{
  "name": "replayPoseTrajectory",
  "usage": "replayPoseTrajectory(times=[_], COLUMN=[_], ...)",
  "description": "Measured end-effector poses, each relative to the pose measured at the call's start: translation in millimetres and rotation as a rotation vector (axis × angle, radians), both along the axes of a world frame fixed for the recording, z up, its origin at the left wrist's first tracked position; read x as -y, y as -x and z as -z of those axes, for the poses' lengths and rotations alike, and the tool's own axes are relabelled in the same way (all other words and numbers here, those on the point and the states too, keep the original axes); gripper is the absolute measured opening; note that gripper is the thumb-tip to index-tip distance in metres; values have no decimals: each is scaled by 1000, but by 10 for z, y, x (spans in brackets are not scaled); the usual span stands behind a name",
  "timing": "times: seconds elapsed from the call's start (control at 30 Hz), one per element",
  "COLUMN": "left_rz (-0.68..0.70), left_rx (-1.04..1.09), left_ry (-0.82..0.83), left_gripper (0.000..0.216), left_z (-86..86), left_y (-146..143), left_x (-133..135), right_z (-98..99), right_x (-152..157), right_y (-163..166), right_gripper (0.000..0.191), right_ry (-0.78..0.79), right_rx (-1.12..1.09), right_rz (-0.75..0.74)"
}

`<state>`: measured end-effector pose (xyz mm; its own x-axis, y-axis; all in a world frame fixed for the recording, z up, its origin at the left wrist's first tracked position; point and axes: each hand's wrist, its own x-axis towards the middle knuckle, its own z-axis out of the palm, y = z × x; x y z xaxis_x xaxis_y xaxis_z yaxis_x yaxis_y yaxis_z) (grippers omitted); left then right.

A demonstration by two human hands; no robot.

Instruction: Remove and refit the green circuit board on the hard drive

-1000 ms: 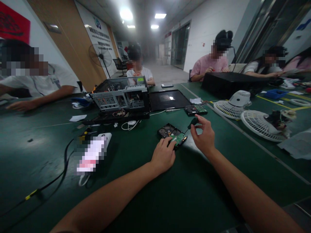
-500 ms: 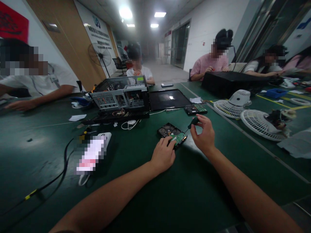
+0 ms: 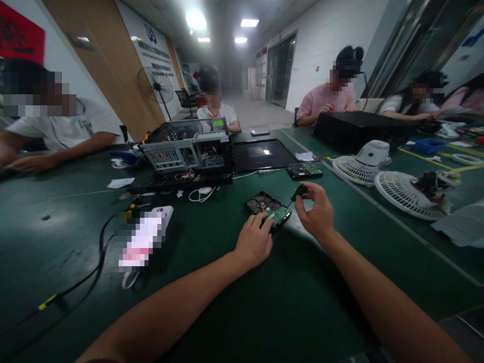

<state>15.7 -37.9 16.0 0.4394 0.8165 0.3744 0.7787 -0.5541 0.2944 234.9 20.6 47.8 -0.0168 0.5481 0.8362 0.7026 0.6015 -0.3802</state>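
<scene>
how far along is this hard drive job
Done: the hard drive lies on the mat, green board up, apart from the computer case. In hand: the left hand steadies it; the right hand holds a screwdriver tip to the board. Left: the board is still on the drive.

**Drive under both grips**

Left grip rests on the near edge of the drive, fingers on its green board. Right grip pinches a screwdriver by its dark handle, shaft angled down to the board's right corner. Drive lies flat on the green surface, board up. Behind it: open PC case, black panel, second drive. Fan parts off right.
</scene>
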Motion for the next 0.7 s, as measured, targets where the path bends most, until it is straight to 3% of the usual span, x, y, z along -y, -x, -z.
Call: replayPoseTrajectory(times=[0.17,0.4,0.7], left_rz=[2,4,4], left_rx=[-1,1,-1], left_ry=[-5,-19,-9], left_gripper=[47,46,46], left_z=[10,27,-1], left_y=[-4,-6,3], left_x=[-5,-11,-2], right_z=[0,18,65], right_x=[-8,1,-27], right_y=[2,13,-4], right_gripper=[42,44,48], right_ry=[-40,15,15], right_rx=[10,-29,-13], right_rz=[53,-36,15])
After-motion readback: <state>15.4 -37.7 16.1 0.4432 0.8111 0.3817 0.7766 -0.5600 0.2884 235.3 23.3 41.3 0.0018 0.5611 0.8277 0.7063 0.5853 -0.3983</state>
